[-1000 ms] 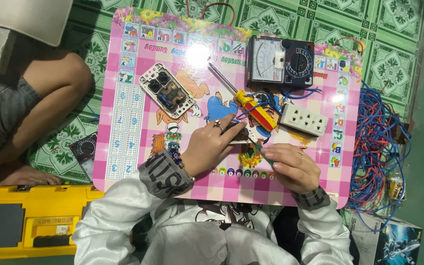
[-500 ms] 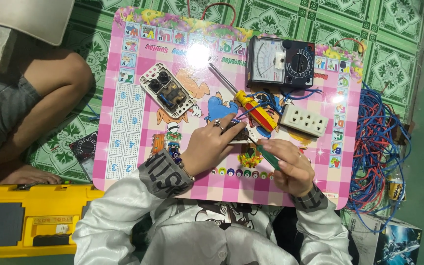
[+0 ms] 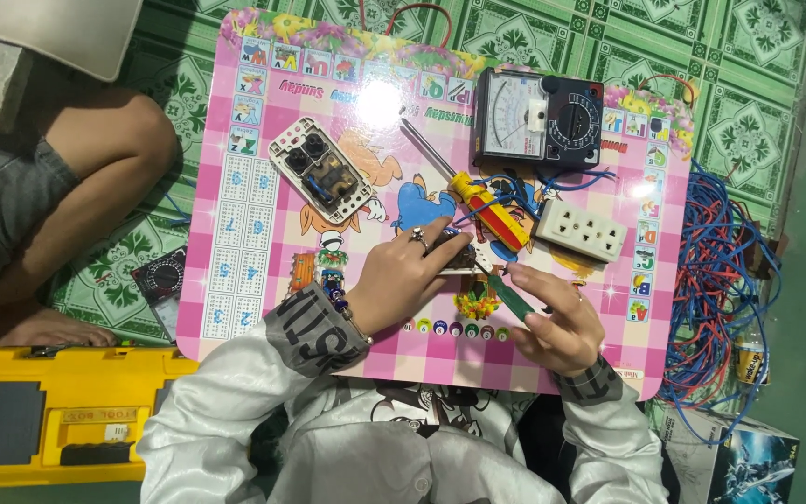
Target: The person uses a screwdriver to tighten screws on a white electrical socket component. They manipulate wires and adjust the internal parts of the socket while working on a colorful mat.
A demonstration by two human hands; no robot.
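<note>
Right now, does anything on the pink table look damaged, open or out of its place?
Yes. The white socket plate lies askew on the pink table with its inner parts exposed. Blue and red wires spill in a tangle past the table's right edge. The left hand steadies a small part; the right hand holds a green screwdriver.

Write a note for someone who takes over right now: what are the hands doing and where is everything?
Left hand: fingers pin a small dark part to the pink table.
Right hand: grips a green-handled screwdriver, tip at that part.
Nearby: yellow-and-red screwdriver lying free, white socket strip, opened switch plate, analog meter, wire bundle off the table's right edge.
Done: cannot tell. Left: the small part is in hand; its screws are too small to judge.
</note>
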